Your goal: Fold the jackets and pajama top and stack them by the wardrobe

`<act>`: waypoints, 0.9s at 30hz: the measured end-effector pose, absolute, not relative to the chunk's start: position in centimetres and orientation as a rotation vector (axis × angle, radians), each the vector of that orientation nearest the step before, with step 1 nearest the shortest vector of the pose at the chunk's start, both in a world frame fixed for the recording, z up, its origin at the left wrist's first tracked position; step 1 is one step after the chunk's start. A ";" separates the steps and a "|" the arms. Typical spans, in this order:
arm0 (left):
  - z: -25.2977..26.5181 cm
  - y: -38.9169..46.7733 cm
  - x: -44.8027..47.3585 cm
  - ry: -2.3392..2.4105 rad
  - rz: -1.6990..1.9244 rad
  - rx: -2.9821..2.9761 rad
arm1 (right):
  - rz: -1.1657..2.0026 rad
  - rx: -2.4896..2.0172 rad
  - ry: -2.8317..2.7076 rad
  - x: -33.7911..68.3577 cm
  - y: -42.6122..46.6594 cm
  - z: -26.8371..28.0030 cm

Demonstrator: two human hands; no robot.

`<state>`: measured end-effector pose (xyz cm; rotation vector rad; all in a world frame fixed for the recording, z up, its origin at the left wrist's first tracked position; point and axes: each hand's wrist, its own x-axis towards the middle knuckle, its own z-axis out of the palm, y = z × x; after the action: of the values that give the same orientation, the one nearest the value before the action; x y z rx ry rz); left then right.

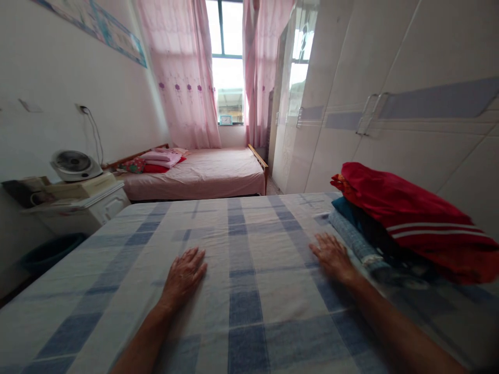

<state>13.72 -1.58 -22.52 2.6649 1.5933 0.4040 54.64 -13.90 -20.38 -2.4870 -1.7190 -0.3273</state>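
A white bed sheet with blue stripes and checks (280,291) covers the bed in front of me. My left hand (185,274) lies palm down on it, left of the wide middle stripe, fingers stretched out. To the right, my right hand (332,254) also rests flat on the sheet with its fingers spread. Just beyond that hand is a stack of folded clothes: a red garment with white stripes (405,208) on top, dark and teal cloth beneath, and blue denim (353,234) along the near side. Neither hand holds anything.
A second bed with a pink sheet (218,174) stands beyond, under a window with pink curtains (179,67). White wardrobes (346,119) line the right. At left are a small fan (75,163) on a white cabinet (105,205) and a dark green tub (52,254).
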 end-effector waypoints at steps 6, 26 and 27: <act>-22.7 -1.3 13.7 1.610 0.331 2.688 | -0.106 -2.347 -1.827 49.7 -5.5 -18.7; -22.7 -1.4 14.2 1.634 0.568 2.695 | -0.222 -2.411 -1.535 58.7 -14.7 -22.9; -22.4 -1.8 14.5 1.606 0.699 2.705 | -0.234 -2.359 -1.577 58.0 -14.8 -22.4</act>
<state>14.55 -1.76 -22.36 2.7052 1.6059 0.6989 57.98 -14.82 -22.42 -2.3589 -1.5775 -0.2339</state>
